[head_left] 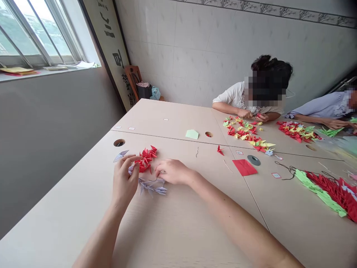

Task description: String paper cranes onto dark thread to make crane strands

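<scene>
Left hand (125, 178) narrow, pinching lilac paper crane (131, 169). Right hand (173, 171) narrow, fingertips at lilac crane strand (152, 186), hold unclear. Strand lay 6 o'clock from red paper cranes (145, 160) on surface (178, 149). Light pinch suited thin folds.

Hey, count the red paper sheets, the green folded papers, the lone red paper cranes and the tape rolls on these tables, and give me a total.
Square red paper sheet: 1
Pale green folded paper: 1
Lone red paper crane: 1
Round grey tape roll: 1
Total: 4
</scene>
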The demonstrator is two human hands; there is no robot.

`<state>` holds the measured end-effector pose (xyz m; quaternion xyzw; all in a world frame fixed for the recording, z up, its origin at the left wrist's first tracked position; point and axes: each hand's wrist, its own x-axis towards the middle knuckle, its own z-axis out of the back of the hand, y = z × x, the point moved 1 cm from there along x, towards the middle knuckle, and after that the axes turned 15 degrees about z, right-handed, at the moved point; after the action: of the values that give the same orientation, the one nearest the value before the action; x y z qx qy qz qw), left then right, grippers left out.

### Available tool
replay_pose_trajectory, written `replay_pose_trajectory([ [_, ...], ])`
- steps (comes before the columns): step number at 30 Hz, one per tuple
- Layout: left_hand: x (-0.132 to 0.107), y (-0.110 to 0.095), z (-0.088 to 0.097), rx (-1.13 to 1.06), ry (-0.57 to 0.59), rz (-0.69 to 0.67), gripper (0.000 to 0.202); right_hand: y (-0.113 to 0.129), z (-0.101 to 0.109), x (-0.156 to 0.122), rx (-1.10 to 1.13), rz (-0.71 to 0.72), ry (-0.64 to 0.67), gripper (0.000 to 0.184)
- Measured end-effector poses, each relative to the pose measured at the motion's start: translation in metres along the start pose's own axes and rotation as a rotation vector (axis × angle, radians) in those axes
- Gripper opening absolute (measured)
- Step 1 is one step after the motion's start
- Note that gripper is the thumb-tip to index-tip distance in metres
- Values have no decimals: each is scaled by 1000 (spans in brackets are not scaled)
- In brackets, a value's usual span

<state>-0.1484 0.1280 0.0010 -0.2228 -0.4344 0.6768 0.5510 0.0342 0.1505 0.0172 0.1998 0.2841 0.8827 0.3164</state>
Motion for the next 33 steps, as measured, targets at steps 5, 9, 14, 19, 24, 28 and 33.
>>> replay_pose_trajectory([
  [5,-3,-4,-3,50,221,-81,25,9,20,-53,354,-100,-40,19],
  [9,-8,-4,-8,244,465,-272,28,16,25,-112,714,-285,-146,20],
  [14,-16,-5,-14,350,472,-351,32,4,33,-187,626,-447,-435,30],
  [19,-22,-6,-21,394,458,-395,32,-33,39,-251,555,-599,-793,38],
  [24,-30,-12,-25,339,448,-444,31,-59,35,-274,566,-715,-1112,52],
  [28,-44,-20,-31,334,511,-486,32,-50,34,-265,534,-620,-1076,47],
  [33,-70,-31,-42,375,728,-556,33,-36,47,-249,470,-487,-1106,41],
])
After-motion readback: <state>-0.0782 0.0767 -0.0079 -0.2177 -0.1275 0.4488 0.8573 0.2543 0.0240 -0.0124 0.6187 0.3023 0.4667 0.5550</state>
